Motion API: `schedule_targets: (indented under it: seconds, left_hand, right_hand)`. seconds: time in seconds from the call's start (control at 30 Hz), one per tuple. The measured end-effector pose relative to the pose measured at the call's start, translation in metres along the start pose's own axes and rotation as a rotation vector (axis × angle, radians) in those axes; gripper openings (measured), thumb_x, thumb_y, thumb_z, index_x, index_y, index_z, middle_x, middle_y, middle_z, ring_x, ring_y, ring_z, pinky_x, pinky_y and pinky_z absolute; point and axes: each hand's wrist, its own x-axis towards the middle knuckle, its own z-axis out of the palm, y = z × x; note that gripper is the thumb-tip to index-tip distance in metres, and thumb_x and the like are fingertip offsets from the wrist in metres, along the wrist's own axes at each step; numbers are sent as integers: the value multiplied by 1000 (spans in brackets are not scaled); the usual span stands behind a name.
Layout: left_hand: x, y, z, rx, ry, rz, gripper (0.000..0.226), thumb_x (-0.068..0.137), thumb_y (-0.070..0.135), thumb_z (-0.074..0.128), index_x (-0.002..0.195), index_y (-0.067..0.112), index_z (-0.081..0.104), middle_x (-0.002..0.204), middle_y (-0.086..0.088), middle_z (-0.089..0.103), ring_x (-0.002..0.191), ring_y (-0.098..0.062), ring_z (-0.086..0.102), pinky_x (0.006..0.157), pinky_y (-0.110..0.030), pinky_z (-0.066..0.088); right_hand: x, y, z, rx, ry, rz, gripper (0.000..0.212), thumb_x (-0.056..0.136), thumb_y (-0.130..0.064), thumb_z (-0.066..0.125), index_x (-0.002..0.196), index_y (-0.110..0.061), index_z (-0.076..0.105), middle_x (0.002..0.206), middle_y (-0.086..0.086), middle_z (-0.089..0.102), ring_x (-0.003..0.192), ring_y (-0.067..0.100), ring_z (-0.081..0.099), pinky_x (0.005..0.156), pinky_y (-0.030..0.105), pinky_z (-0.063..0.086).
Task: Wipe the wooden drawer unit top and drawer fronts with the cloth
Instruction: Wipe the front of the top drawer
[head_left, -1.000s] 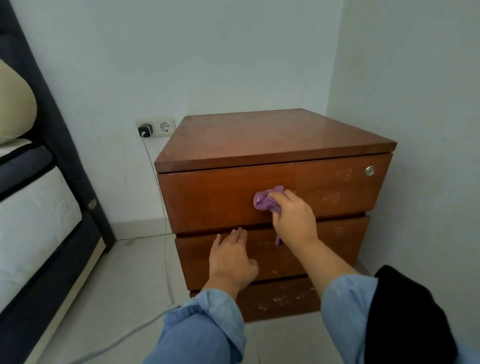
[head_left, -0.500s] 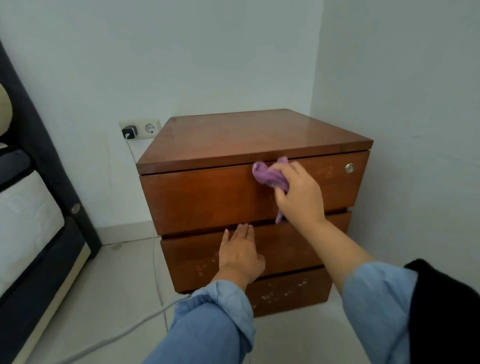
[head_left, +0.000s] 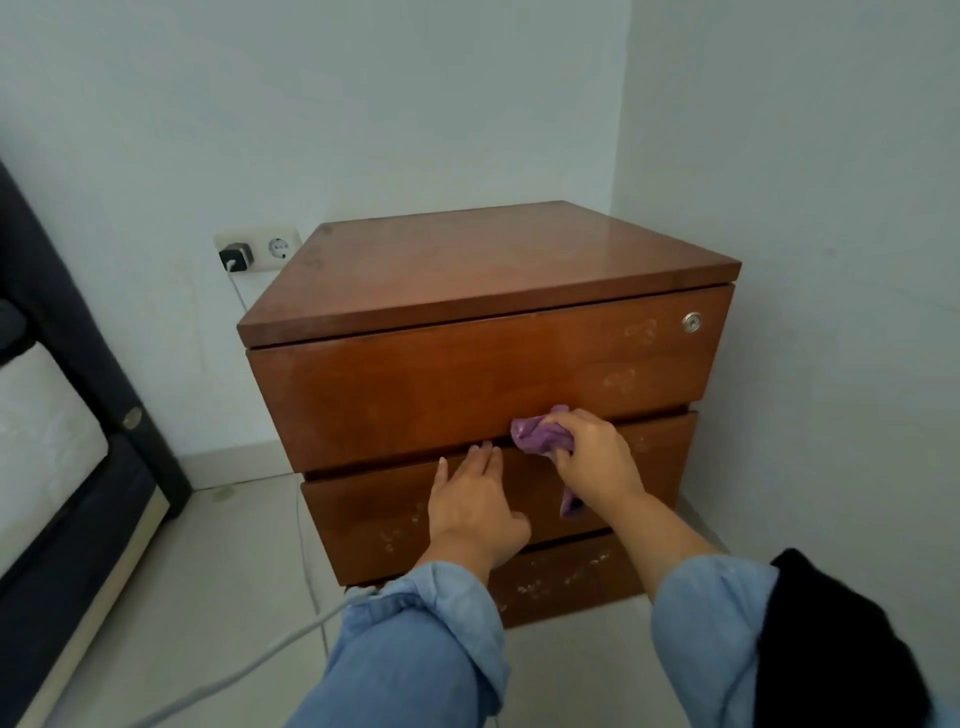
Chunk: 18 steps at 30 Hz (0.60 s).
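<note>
From the head view, the right hand (head_left: 597, 460) grips the bunched purple cloth (head_left: 540, 435) against the top drawer front's (head_left: 415, 395) lower edge, while the left hand (head_left: 475, 506) rests flat, fingers straight, on the middle drawer front (head_left: 374, 512). White smudges near the lock (head_left: 691, 322) could be missed — the cloth sits low, well apart from them.

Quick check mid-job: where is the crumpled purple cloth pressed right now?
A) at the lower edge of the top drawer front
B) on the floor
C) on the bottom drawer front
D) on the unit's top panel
A: the right hand grips the crumpled purple cloth against the lower edge of the top drawer front, just above the gap to the middle drawer.
</note>
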Motion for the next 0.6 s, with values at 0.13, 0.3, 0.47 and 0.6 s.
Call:
schedule_targets:
  seconds: [0.13,0.3,0.47,0.6]
  left_hand:
    - [2,13,-2,37,32,-6,78,86,41,46,153,12,16,161,-3,14,148,-16,8,121,-40,1]
    - [10,31,3,16,29,25,79,86,44,45,153,13,16,161,-2,14,148,-16,9,121,-38,3]
    - [11,31,11,12,93,25,85,81,45,47,153,14,17,161,-1,14,148,-15,10,121,-38,4]
    - [10,29,13,20,68,27,87,80,48,47,153,15,13,162,1,10,149,-13,5,121,-39,2]
  right_hand:
    - [19,-22,-55,45,243,-184,27,81,-6,56,101,-22,65,95,-2,59,84,16,57,74,28,49]
    - [49,-30,-80,39,416,-240,27,83,-6,55,104,-19,66,98,1,62,87,17,59,76,30,51]
    - [27,5,-31,54,374,-153,31,79,-2,58,101,-20,69,97,0,66,88,17,62,80,31,53]
    - [2,31,-2,-18,218,-20,29,80,-4,59,101,-22,69,101,0,66,90,22,64,76,32,54]
